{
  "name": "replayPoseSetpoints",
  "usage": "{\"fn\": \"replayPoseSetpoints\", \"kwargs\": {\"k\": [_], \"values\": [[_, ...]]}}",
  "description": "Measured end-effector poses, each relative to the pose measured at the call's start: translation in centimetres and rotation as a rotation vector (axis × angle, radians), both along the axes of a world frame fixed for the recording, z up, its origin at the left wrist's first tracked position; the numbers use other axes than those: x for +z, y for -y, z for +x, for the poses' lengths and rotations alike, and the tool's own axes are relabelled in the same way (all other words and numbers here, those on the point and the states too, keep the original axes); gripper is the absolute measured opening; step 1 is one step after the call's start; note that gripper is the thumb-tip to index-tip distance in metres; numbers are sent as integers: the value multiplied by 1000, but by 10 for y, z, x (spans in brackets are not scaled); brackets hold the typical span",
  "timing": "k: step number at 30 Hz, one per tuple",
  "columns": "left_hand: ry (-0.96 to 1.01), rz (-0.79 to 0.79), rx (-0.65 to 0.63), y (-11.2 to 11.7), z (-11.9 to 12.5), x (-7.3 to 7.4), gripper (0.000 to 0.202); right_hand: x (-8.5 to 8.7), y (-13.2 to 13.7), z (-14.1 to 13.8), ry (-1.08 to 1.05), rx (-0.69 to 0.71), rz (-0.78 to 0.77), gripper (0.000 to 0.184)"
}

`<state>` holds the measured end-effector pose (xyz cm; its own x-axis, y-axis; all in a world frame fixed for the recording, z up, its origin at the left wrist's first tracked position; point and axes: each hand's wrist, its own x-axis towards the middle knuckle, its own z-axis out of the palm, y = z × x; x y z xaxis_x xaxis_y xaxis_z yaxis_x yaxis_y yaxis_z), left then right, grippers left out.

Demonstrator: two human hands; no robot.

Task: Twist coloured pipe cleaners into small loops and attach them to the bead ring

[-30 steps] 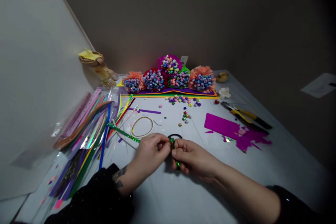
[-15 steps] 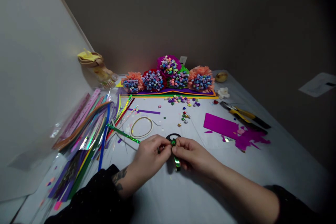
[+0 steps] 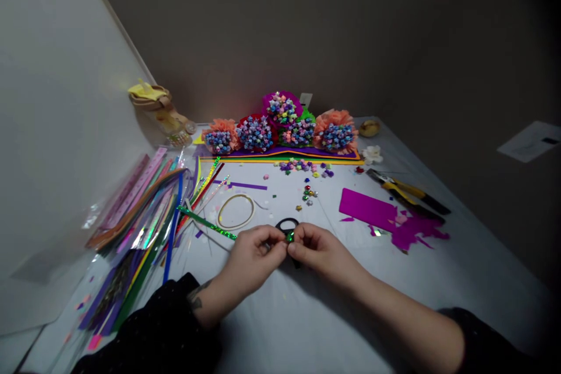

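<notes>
Hands: left hand (image 3: pixel 252 256) and right hand (image 3: pixel 322 250) meet mid-table, fingertips pinching narrowly on a small glittery green strip (image 3: pixel 290 236) | Place: above a pale table cover (image 3: pixel 350 315), just before a black loop (image 3: pixel 284 224) | Why: tight pinch steadies something tiny | Beside: long green glitter strip (image 3: pixel 205 222)

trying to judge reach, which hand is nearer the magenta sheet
Right: the right hand sits below and left of the magenta sheet; the left hand lies farther left.

Small bunched strip of glittery green foil (image 3: pixel 290 236)
</notes>
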<state>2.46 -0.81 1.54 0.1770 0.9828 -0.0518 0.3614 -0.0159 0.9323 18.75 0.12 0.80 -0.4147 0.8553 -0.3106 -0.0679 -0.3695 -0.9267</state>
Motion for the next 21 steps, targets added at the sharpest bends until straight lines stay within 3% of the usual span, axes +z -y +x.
{"fn": "replayPoseSetpoints", "kwargs": {"k": [3, 7, 18, 21], "values": [[124, -103, -1, -2, 1, 1, 11, -1, 0, 0, 7, -5, 11, 48], [166, -125, -26, -4, 0, 4, 13, 0, 1, 2, 35, -41, 41, 47], [145, -114, -38, -2, 1, 7, 12, 2, 1, 1, 10, -1, 48, 48], [81, -65, -68, -1, -1, 5, 12, 5, 0, 3, -5, -57, 88, 46]]}}
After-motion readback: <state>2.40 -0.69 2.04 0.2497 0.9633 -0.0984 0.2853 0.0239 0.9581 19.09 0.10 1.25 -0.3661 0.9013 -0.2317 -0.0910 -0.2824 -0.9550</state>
